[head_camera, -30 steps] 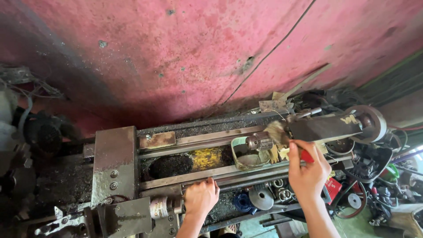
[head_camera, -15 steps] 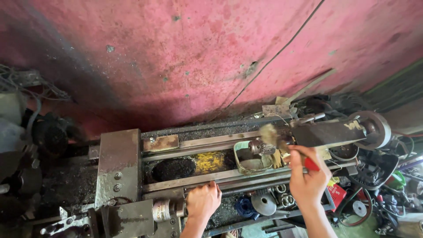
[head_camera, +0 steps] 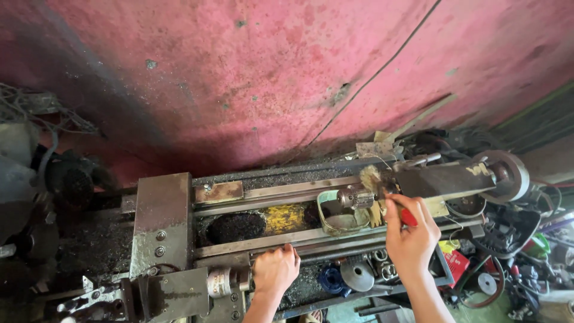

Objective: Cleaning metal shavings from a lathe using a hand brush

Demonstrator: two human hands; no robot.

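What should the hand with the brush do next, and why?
Probably sweep the brush on along the drill chuck toward the small tin beneath. The right hand holds the red-handled brush with its bristles right at the chuck, and dark and yellow shavings lie in the lathe bed. The left hand rests on the front rail.

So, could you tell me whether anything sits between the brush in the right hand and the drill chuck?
Nothing visible does: the right hand holds the red-handled brush with its bristles right beside the drill chuck.
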